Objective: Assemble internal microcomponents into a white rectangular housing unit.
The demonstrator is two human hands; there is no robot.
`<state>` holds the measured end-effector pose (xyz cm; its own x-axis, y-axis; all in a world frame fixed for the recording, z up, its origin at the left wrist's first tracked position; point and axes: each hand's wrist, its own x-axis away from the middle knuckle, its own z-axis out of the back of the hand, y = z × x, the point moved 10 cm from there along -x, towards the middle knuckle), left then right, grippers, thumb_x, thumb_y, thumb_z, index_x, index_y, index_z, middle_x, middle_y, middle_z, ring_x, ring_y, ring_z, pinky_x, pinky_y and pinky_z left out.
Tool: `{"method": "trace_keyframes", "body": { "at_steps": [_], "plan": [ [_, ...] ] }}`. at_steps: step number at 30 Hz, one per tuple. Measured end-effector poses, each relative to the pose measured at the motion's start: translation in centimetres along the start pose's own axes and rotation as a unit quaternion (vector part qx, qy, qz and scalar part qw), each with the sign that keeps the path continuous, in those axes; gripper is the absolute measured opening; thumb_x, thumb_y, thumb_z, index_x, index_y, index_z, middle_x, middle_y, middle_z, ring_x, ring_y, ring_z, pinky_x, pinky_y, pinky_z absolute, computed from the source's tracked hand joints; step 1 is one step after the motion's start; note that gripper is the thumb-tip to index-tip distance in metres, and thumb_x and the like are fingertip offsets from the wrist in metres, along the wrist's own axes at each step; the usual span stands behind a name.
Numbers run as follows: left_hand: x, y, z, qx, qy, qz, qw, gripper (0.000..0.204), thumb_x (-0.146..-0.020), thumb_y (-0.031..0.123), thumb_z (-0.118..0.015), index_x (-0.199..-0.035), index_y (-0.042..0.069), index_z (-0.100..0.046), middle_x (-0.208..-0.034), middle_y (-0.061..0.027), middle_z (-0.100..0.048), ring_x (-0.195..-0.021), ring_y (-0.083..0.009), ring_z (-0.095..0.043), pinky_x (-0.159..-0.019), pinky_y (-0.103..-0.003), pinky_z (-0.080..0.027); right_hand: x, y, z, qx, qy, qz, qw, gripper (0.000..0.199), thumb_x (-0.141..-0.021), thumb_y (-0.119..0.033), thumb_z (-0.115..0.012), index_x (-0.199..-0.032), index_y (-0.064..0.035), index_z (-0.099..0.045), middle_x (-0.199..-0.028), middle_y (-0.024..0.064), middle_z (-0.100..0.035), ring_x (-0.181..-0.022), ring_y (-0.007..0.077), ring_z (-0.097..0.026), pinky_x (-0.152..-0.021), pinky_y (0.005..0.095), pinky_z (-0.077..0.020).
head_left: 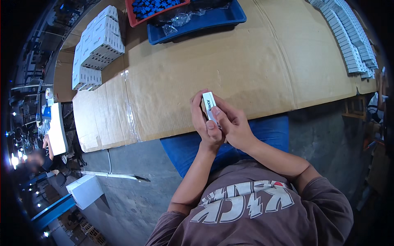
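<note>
Both my hands close around a small white box point(209, 101) with dark print, just over the near edge of the cardboard-covered table point(184, 78). My left hand point(199, 120) wraps its left side, fingers behind it and thumb near its lower end. From the right, my right hand point(234, 127) grips it too, with the thumb pressed on the printed face. The lower end of the box is partly hidden by my thumbs. Its upper end points away from me.
Stacked white boxes point(98, 45) stand at the far left. More rows of white boxes point(347, 39) line the far right. At the back, a red tray point(132, 19) of blue pieces rests by a blue tray point(197, 30) with clear plastic. Another person point(49, 158) is at the left.
</note>
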<state>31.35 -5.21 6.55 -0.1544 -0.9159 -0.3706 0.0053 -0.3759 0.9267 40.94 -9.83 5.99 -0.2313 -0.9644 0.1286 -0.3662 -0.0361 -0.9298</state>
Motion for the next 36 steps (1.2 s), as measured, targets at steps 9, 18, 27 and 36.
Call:
{"method": "trace_keyframes", "body": {
  "at_steps": [9,18,27,36],
  "plan": [
    [-0.1,0.3,0.6,0.009,0.024,0.013,1.0,0.09,-0.098,0.069,-0.03,-0.129,-0.012,-0.053,-0.118,-0.0259,-0.061,-0.107,-0.0368,-0.06,-0.092,-0.044,-0.05,0.6,0.5,-0.5,0.035,-0.029,-0.037,0.998,0.052,-0.114,-0.032,-0.049,-0.154,0.0006,-0.049,-0.117,0.0017,-0.067,-0.104,0.0064,-0.057,-0.091,0.0246,-0.0489],
    [0.2,-0.6,-1.0,0.024,-0.072,-0.01,0.997,0.097,-0.093,0.054,-0.067,-0.157,-0.008,-0.029,-0.153,-0.0254,-0.042,-0.141,-0.0375,-0.046,-0.12,-0.048,-0.034,-0.7,0.1,1.7,0.058,-0.066,-0.191,0.978,0.056,-0.113,-0.044,-0.049,-0.144,0.0014,-0.057,-0.103,0.0019,-0.066,-0.091,0.0081,-0.055,-0.085,0.026,-0.0488],
    [0.3,-3.8,-1.2,0.242,-0.036,0.337,0.909,0.083,-0.105,0.072,-0.036,-0.157,0.007,-0.039,-0.145,-0.012,-0.056,-0.136,-0.026,-0.055,-0.114,-0.041,-0.046,-1.0,-2.6,1.4,0.373,-0.152,0.091,0.911,0.097,-0.088,-0.044,-0.08,-0.163,-0.0057,-0.033,-0.168,0.022,-0.03,-0.153,0.0441,-0.033,-0.122,0.0466,-0.0338],
    [4.2,-1.7,-4.3,0.37,-0.077,0.492,0.784,0.069,-0.108,0.065,-0.037,-0.152,0.012,-0.045,-0.14,-0.0088,-0.059,-0.124,-0.0237,-0.063,-0.101,-0.039,-0.056,-0.4,-6.7,0.0,0.462,-0.133,0.393,0.784,0.082,-0.083,-0.048,-0.08,-0.145,-0.0009,-0.054,-0.146,0.0222,-0.056,-0.136,0.044,-0.055,-0.115,0.0578,-0.0422]
  ]
}}
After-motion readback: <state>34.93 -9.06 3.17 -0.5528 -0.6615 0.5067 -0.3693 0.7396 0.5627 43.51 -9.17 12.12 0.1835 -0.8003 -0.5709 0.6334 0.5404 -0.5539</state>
